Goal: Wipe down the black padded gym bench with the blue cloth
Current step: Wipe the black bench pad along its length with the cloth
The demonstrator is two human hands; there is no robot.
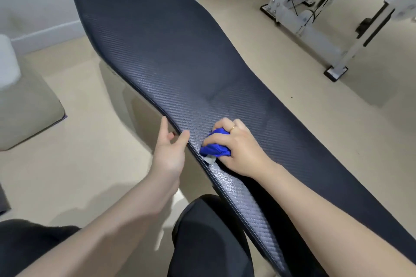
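Note:
The black padded gym bench (171, 51) runs from the far left to the near right, its woven-pattern surface filling the middle of the view. My right hand (238, 148) is shut on the bunched blue cloth (215, 147) and presses it on the pad close to the left edge; a small grey tag pokes out under the cloth. My left hand (168, 148) rests on that left edge just beside the cloth, thumb on top of the pad and fingers spread, holding nothing.
A white gym machine frame (315, 4) stands on the floor at the far right. A pale cushion (24, 108) lies on the floor at the left. My dark-clothed knees (209, 238) are under the bench's near end. Beige floor surrounds the bench.

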